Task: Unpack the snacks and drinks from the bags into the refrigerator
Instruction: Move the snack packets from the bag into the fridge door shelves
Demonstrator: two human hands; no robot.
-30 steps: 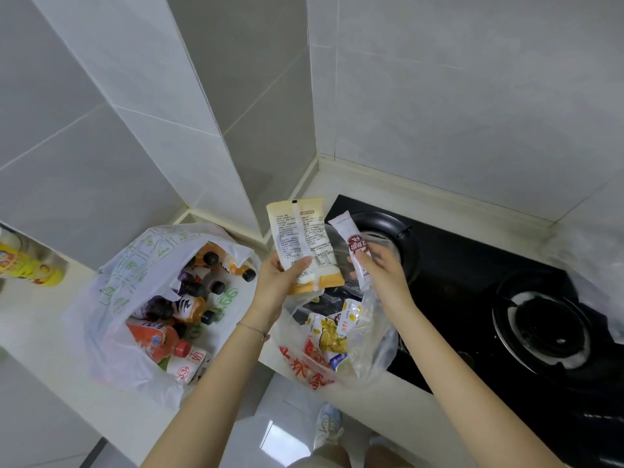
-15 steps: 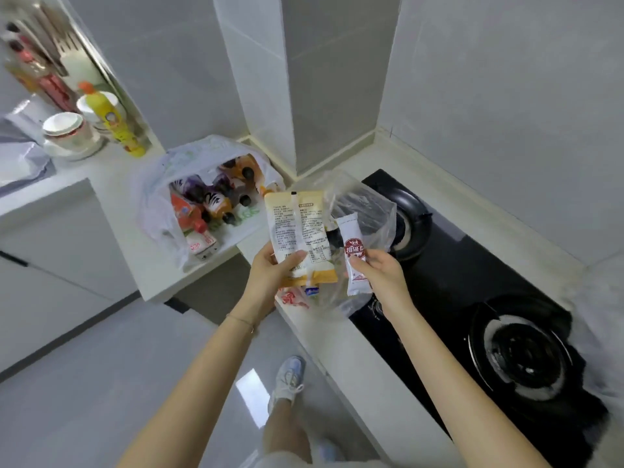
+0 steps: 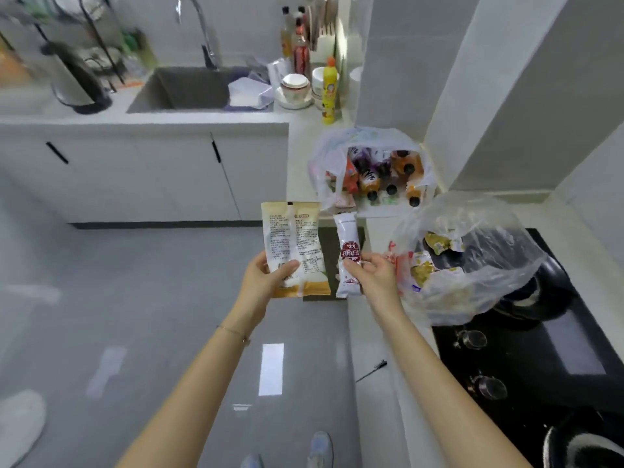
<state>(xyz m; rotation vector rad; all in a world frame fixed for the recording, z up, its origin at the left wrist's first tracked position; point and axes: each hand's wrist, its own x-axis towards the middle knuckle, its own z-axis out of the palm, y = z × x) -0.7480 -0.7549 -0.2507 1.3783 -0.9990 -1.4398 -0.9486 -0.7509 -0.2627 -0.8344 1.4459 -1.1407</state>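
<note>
Thin, crinkled, clear plastic bag [image 3: 479, 265]; glossy film snack packet [image 3: 293, 244]; glossy black glass stove [image 3: 553, 363]; polished grey floor [image 3: 135, 298]; matt white desk [image 3: 374, 332]; metal faucet [image 3: 202, 32].

1. Both hands were full: the left hand [image 3: 266, 282] gripped a packet [image 3: 293, 241], the right hand [image 3: 371, 275] a sachet [image 3: 349, 255], held over open floor [image 3: 135, 298] with free room to the left and below.
2. To the right, a clear bag [image 3: 472, 258] bulged over the hob [image 3: 557, 366], just beside the right hand.
3. Beyond, a bag of bottles [image 3: 371, 170] filled the counter corner against the wall.
4. A yellow bottle [image 3: 329, 92] and bowls [image 3: 295, 87] crowded the counter by the sink [image 3: 189, 89].
</note>
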